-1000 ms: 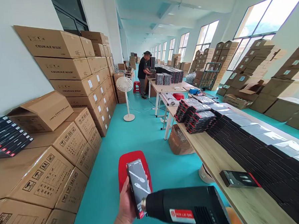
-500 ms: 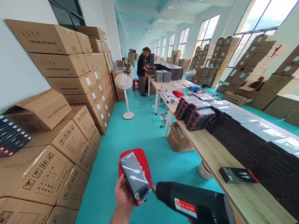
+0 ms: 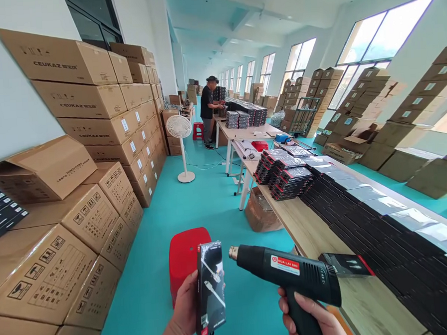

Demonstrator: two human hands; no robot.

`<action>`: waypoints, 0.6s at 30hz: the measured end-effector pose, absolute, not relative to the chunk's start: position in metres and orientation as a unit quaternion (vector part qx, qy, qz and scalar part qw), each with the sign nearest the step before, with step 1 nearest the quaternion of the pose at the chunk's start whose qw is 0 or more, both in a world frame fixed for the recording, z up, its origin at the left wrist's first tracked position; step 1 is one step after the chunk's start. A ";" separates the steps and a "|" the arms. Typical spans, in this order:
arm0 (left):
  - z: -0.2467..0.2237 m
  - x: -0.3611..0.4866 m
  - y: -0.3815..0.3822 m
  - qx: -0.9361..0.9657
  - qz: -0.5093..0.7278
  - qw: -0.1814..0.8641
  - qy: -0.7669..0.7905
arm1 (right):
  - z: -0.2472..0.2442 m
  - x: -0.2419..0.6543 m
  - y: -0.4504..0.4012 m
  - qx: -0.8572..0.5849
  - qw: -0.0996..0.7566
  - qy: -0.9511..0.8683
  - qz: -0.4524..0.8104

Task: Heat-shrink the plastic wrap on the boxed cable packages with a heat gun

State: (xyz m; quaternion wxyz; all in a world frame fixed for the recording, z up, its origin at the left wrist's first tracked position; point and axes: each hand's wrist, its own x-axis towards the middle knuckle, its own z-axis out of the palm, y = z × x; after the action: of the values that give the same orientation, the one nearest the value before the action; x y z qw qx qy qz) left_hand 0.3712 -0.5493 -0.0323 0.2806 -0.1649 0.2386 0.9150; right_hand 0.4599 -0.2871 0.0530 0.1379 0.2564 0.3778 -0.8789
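Note:
My left hand [image 3: 186, 303] is wrapped round a slim black box [image 3: 212, 288] with pictures of cables on its front, held upright and slightly turned. In my right hand [image 3: 309, 315] is the handle of a black heat gun [image 3: 285, 269] with a red and white label. The gun's metal nozzle points left at the upper part of the box, a small gap apart from it. Another black box [image 3: 346, 264] with a red end lies on the wooden table [image 3: 312, 220], right behind the gun.
A red stool [image 3: 183, 259] stands behind the held box. Cartons [image 3: 77, 240] line the left side. Long rows of black boxes [image 3: 361, 220] and wrapped stacks [image 3: 287, 176] cover the table. Further back are a white fan [image 3: 180, 139] and a person [image 3: 207, 108] at another table.
The box has turned more upright in my left hand. My right hand and the heat gun have risen, with the nozzle now higher beside the box. The view has shifted, showing more of the stool.

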 end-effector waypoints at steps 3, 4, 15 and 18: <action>-0.031 0.374 -0.550 -0.178 0.903 0.298 0.253 | 0.057 0.454 -0.284 0.253 0.132 0.383 -0.878; -0.032 0.374 -0.550 -0.182 0.900 0.301 0.258 | 0.058 0.452 -0.283 0.253 0.133 0.385 -0.878; -0.028 0.379 -0.541 -0.235 0.866 0.251 0.363 | 0.087 0.449 -0.299 0.164 0.257 0.538 -0.786; -0.025 0.378 -0.539 -0.226 0.869 0.254 0.360 | 0.093 0.443 -0.299 0.132 0.248 0.637 -0.718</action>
State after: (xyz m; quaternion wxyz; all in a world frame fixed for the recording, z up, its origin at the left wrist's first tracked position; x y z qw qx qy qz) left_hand 0.3779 -0.5390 -0.0254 0.2538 -0.2255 0.3598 0.8690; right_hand 0.4432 -0.2993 0.0932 0.2481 0.1316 0.6366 -0.7182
